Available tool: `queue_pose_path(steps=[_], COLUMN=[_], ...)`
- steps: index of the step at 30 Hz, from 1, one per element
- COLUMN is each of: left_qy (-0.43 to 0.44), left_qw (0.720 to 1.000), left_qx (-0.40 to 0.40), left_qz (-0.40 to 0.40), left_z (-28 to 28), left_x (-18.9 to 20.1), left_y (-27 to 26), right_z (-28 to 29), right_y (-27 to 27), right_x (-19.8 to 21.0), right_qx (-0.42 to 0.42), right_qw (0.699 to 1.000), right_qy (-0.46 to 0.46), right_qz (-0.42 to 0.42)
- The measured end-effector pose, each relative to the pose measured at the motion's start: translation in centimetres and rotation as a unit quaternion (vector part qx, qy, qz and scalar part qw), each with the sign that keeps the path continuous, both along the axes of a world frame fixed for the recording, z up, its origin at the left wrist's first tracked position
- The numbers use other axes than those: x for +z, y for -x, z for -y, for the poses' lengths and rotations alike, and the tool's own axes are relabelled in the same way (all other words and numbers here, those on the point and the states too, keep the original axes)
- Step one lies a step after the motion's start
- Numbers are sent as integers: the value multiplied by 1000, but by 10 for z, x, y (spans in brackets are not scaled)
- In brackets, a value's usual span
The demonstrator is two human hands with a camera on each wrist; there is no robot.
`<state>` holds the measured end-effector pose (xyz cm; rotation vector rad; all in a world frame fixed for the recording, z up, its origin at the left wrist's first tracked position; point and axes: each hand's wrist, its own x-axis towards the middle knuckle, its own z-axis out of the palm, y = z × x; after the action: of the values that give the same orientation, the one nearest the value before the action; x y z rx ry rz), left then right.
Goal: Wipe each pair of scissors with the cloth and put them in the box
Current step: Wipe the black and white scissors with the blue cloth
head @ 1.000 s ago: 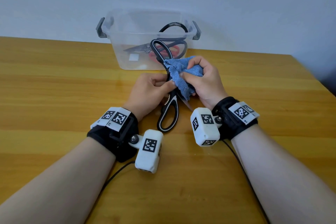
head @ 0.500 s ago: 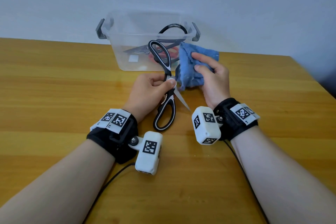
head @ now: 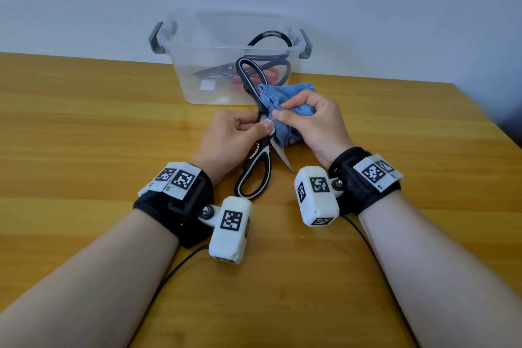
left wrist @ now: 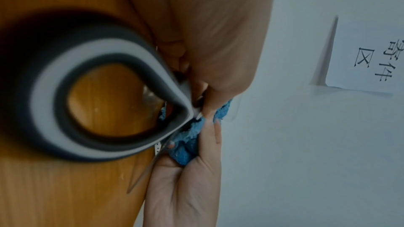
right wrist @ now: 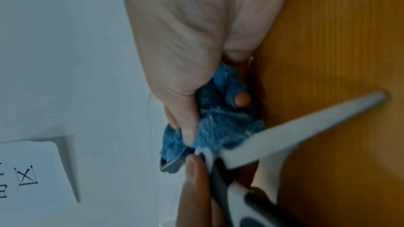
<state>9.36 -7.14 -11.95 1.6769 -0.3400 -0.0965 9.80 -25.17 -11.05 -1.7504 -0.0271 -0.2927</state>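
Note:
Open black-and-white scissors (head: 255, 175) are held over the table. My left hand (head: 248, 128) pinches them at the pivot, thumb on the white rivet. One handle loop (left wrist: 98, 92) points toward me and the other rises in front of the box. A bare blade (head: 282, 157) slants down to the near right and shows in the right wrist view (right wrist: 306, 127). My right hand (head: 282, 111) grips a bunched blue cloth (head: 285, 96) against the scissors just above the pivot; the second blade is hidden under the cloth (right wrist: 218, 110).
A clear plastic box (head: 197, 87) with grey clip handles stands at the back by the wall. Inside lie grey-handled scissors (head: 223, 69), a red-handled pair (head: 240, 85) and a black loop handle (head: 269, 35). A white paper sign (left wrist: 367, 58) hangs on the wall.
The right hand lifted the cloth off the scissors up toward the box, then brought it back and closed around it at the pivot. The left hand kept its pinch on the scissors.

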Motion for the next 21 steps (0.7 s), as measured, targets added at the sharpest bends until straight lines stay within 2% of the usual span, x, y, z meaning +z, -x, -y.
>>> queue_pose_path(steps=[4,6,8,10,15,19,21], left_qy=[-22,-9,-6,-24,-30,-18,10], left_qw=[1000,1000,1000,999,999,999,1000], left_qx=[-2,-3,0,-10,-24,-32,-21], left_qz=[15,14,14,20,22,14,-1], left_z=[2,2,2,1,2,2,2], left_x=[2,3,3,3,5,7,6], left_y=[2,2,1,1,4,5,4], right_z=[3,4,4,4,1,3,4], right_y=[1,1,1,0,-3,-2,-1], right_x=[-1,0,0,0,-4,-5,-3], right_qx=[-56,-19,29,44,-4,-62,-27], right_qw=[996,996,998,999,1000,995,995], right_qy=[-64,-85,-48,-17,18,-72,-92], right_qz=[12,0,-5,-3,16,4,1])
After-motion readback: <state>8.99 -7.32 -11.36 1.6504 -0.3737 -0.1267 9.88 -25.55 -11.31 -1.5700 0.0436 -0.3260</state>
